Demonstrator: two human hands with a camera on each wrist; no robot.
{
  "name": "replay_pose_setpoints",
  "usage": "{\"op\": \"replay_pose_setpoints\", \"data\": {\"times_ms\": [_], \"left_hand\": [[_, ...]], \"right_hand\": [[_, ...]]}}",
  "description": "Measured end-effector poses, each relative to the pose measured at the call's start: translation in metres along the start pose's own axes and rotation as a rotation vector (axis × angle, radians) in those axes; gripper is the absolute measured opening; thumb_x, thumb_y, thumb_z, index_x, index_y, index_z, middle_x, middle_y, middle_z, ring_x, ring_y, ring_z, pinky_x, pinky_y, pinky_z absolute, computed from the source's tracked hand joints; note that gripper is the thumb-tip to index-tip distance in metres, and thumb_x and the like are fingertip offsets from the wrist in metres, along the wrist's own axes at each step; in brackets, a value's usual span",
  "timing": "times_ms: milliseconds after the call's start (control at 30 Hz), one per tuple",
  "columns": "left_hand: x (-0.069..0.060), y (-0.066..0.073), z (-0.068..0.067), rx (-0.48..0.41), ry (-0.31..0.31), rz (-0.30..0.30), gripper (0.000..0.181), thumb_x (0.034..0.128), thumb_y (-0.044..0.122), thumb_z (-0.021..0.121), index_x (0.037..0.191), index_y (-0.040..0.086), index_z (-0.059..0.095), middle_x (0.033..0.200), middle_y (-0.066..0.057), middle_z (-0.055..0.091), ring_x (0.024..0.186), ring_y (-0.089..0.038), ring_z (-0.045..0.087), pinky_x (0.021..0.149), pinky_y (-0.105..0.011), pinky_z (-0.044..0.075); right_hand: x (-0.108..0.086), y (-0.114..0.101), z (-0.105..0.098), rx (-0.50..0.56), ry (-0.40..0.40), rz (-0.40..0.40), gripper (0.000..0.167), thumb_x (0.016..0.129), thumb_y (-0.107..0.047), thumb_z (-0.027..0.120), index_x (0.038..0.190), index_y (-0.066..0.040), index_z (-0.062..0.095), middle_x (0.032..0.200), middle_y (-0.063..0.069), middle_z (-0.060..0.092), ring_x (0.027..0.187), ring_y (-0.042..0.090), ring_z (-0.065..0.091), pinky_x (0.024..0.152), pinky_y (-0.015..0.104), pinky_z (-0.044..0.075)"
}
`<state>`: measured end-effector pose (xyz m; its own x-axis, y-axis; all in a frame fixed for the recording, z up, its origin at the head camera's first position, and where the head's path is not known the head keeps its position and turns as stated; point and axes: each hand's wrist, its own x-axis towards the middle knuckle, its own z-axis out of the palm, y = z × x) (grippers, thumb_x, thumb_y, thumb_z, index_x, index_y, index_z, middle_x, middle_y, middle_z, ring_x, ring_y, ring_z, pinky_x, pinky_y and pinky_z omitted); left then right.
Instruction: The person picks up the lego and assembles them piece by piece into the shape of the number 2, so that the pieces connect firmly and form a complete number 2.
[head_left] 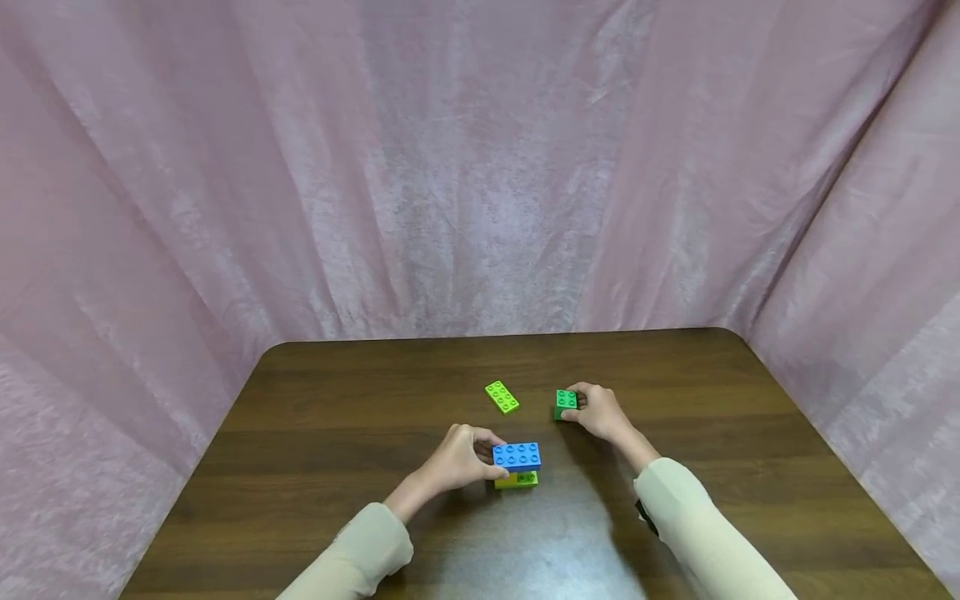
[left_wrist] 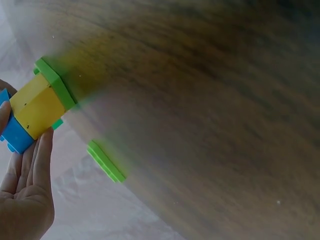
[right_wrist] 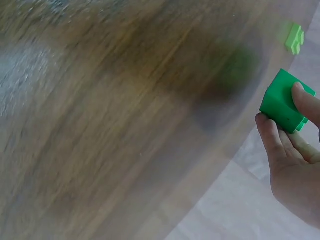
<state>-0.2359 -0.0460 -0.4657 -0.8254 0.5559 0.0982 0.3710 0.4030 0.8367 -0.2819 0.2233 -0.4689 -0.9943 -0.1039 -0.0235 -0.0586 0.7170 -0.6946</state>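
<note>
My left hand (head_left: 456, 458) grips a blue toy building brick (head_left: 517, 455) by its left end, between thumb and fingers. Beneath the blue brick sits a yellow block (left_wrist: 37, 105), and under that a lime green plate (head_left: 528, 481) whose studs partly show. In the left wrist view the yellow block joins the blue brick to the plate. Farther right, my right hand (head_left: 602, 412) pinches a green square brick (head_left: 566, 400) with thumb and fingers, its studs facing up. Whether the green brick touches the table, I cannot tell.
A loose lime green plate (head_left: 502, 397) with studs lies on the table beyond the stack, left of the green brick. The dark wooden table (head_left: 315, 450) has rounded far corners. Pink curtains (head_left: 487, 167) hang behind it and along the sides.
</note>
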Motion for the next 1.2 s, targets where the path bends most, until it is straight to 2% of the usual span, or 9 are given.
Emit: {"op": "replay_pose_setpoints", "data": {"times_ms": [167,367,633,767,800,900,1000,1033,1200], "left_hand": [[0.002,0.001,-0.002,0.007,0.001,-0.049,0.031,0.0729,0.009,0.084,0.099,-0.004,0.073,0.092,-0.017,0.075,0.078,-0.014,0.072,0.068,-0.022,0.06],[0.002,0.0,-0.002,0.023,0.0,-0.062,0.031,0.0734,0.009,0.084,0.099,-0.003,0.073,0.093,-0.016,0.075,0.079,-0.015,0.072,0.069,-0.022,0.06],[0.002,0.002,-0.001,0.013,-0.007,-0.031,0.031,0.0722,0.007,0.084,0.098,-0.005,0.072,0.09,-0.017,0.075,0.078,-0.017,0.073,0.069,-0.024,0.06],[0.001,0.001,0.0,0.027,-0.008,-0.021,0.03,0.0726,0.008,0.084,0.097,-0.004,0.072,0.089,-0.015,0.075,0.076,-0.011,0.072,0.069,-0.022,0.06],[0.001,0.001,0.001,0.04,-0.009,-0.002,0.03,0.073,0.008,0.084,0.097,-0.005,0.072,0.088,-0.014,0.075,0.075,-0.009,0.071,0.068,-0.021,0.06],[0.0,0.0,0.002,0.037,-0.015,0.016,0.029,0.0737,0.008,0.083,0.096,-0.006,0.072,0.087,-0.014,0.075,0.074,-0.007,0.07,0.067,-0.02,0.059],[0.0,0.0,0.003,0.031,-0.014,0.012,0.029,0.0733,0.008,0.084,0.096,-0.006,0.072,0.087,-0.015,0.075,0.075,-0.01,0.071,0.067,-0.021,0.059],[0.0,0.0,0.003,0.021,-0.013,-0.005,0.029,0.0732,0.008,0.084,0.096,-0.005,0.072,0.088,-0.016,0.075,0.076,-0.012,0.072,0.067,-0.021,0.059],[0.001,0.0,0.002,0.017,-0.004,-0.014,0.028,0.0729,0.007,0.084,0.096,-0.004,0.072,0.088,-0.017,0.075,0.076,-0.015,0.073,0.067,-0.021,0.059]], "right_hand": [[-0.003,-0.009,-0.005,0.029,-0.003,-0.022,0.04,0.085,-0.009,0.073,0.121,0.006,0.061,0.108,0.022,0.07,0.097,0.03,0.069,0.078,0.037,0.058],[-0.012,-0.025,-0.01,0.076,-0.028,-0.066,0.041,0.086,-0.01,0.073,0.121,0.006,0.061,0.108,0.023,0.07,0.098,0.031,0.07,0.079,0.036,0.059],[-0.036,-0.048,-0.017,0.201,-0.095,-0.111,0.042,0.086,-0.014,0.073,0.121,0.004,0.061,0.107,0.021,0.07,0.099,0.03,0.07,0.08,0.035,0.059],[-0.046,-0.057,-0.018,0.245,-0.144,-0.142,0.042,0.087,-0.016,0.073,0.121,0.005,0.06,0.107,0.02,0.07,0.099,0.028,0.07,0.081,0.034,0.059],[-0.048,-0.058,-0.018,0.253,-0.156,-0.152,0.042,0.087,-0.016,0.073,0.121,0.005,0.06,0.107,0.019,0.069,0.099,0.028,0.069,0.082,0.033,0.059],[-0.053,-0.062,-0.018,0.261,-0.189,-0.196,0.041,0.087,-0.015,0.073,0.12,0.007,0.06,0.107,0.02,0.069,0.099,0.028,0.069,0.082,0.031,0.059],[-0.056,-0.065,-0.018,0.262,-0.203,-0.246,0.04,0.087,-0.012,0.073,0.118,0.009,0.06,0.105,0.02,0.069,0.098,0.029,0.069,0.082,0.029,0.059],[-0.057,-0.066,-0.018,0.262,-0.204,-0.259,0.039,0.086,-0.012,0.073,0.117,0.009,0.06,0.105,0.021,0.069,0.098,0.029,0.069,0.081,0.029,0.059],[-0.06,-0.07,-0.017,0.212,-0.19,-0.291,0.037,0.085,-0.009,0.074,0.115,0.007,0.061,0.101,0.019,0.07,0.094,0.027,0.071,0.079,0.029,0.06]]}}
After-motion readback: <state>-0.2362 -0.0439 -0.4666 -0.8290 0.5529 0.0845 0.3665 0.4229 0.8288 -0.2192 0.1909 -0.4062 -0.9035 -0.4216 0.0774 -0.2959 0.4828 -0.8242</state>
